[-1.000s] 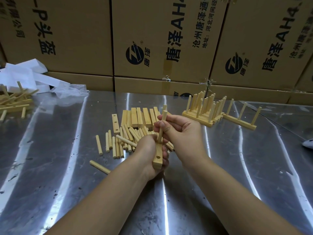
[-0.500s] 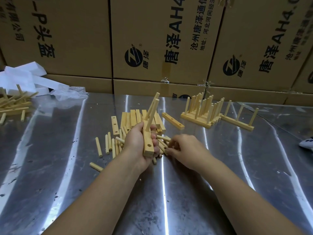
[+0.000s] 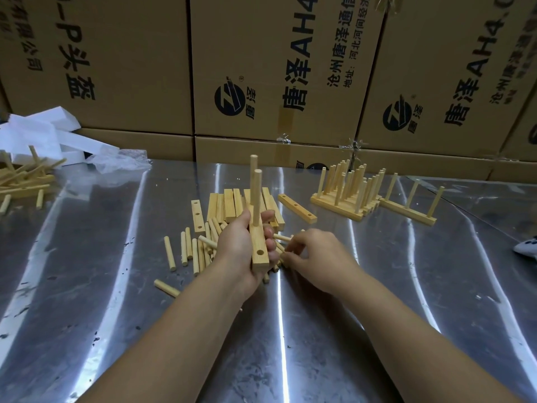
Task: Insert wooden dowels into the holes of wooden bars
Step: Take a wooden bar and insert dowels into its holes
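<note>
Our left hand (image 3: 235, 250) grips the bar (image 3: 257, 242) above the table (image 3: 87, 286), two dowels (image 3: 256, 196) standing in it. Our right hand (image 3: 319, 257) curls over loose dowels (image 3: 281, 237); its hold we cannot tell.

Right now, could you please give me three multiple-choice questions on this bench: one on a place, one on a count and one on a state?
1. How many upright dowels stand in the bar that the left hand holds? A one; B two; C three.
2. Where is the right hand? A above the bar; B at the loose dowels on the table; C flat on bare table.
3. The bar's nearest hole is: A empty; B filled; C under a finger.
Key: 1 B, two rise from it; 2 B, its fingers are among them; 3 A, it shows dark and open.
</note>
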